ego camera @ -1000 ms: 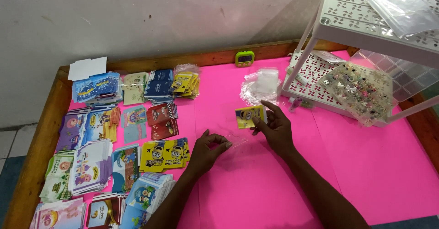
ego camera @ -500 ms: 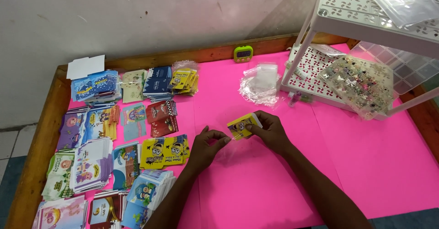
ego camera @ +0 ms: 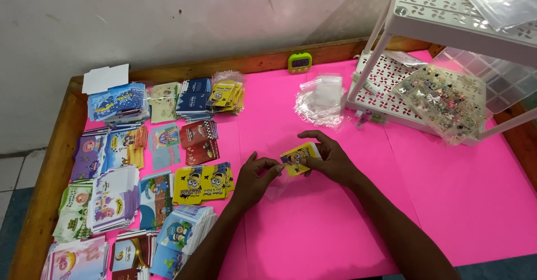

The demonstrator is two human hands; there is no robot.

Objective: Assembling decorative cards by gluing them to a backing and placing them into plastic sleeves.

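The right hand (ego camera: 330, 160) pinched a small yellow card (ego camera: 300, 158); the left hand (ego camera: 256, 175), just beside it, perhaps touched its edge.

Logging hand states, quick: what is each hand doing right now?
Left hand: fingers curled, fingertips at the edge of the yellow card; grip cannot be told.
Right hand: closed on the yellow card.

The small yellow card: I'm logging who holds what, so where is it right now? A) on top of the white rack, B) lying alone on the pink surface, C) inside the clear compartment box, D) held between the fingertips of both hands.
D: the small yellow card sits between the right hand and the left hand, pinched at both ends just above the pink surface.
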